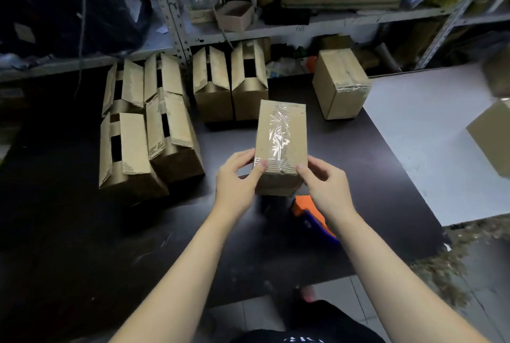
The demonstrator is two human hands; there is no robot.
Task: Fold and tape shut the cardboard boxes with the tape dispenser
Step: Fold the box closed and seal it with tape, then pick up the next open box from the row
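A small brown cardboard box (281,144) is held above the dark table (82,232), its closed top sealed with a wrinkled strip of clear tape. My left hand (237,177) grips its near left corner, thumb on the tape end. My right hand (324,179) grips the near right corner. The orange and blue tape dispenser (311,215) lies on the table just below the box, partly hidden under my right wrist. Several boxes with open flaps (154,127) stand at the left and back. One taped box (340,84) sits at the back right.
Metal shelving (176,25) with cluttered goods rises behind the table. A white surface (430,149) adjoins the table on the right, with another box (494,135) at its right edge. Shredded paper filler (452,260) lies on the floor at right.
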